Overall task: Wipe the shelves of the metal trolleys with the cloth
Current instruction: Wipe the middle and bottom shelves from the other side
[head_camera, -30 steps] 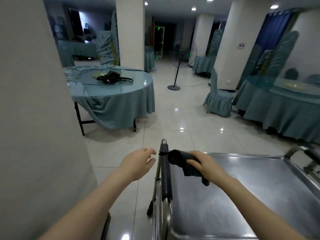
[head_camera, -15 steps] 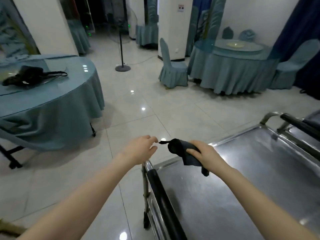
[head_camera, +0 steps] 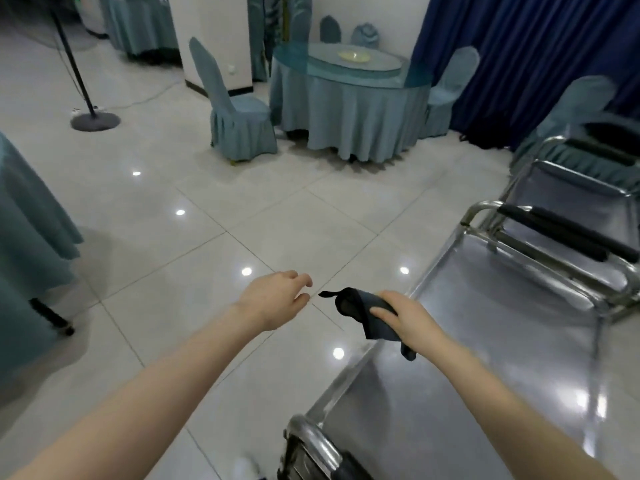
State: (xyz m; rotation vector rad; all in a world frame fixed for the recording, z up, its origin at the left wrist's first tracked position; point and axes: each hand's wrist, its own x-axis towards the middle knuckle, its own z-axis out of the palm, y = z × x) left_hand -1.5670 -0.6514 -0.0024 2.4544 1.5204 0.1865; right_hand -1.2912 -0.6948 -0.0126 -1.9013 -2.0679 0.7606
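A metal trolley [head_camera: 502,341] with a shiny top shelf fills the lower right. Its black padded handle [head_camera: 346,469] is at the bottom edge. My right hand [head_camera: 408,317] grips a dark folded cloth [head_camera: 363,313] in the air just over the shelf's left rim. My left hand [head_camera: 277,299] hovers over the floor to the left of the cloth, fingers loosely curled and holding nothing. A second metal trolley [head_camera: 571,202] with a black handle stands behind the first at the right.
A round table with a teal cloth [head_camera: 349,105] and covered chairs [head_camera: 235,112] stand ahead. Another draped table [head_camera: 24,237] is at the left edge. A black stand base [head_camera: 95,121] sits far left. Blue curtains [head_camera: 519,46] hang at the back right.
The view has swung to the right, so the trolley now lies at the lower right. Both hands have kept their pose, the right still holding the cloth.
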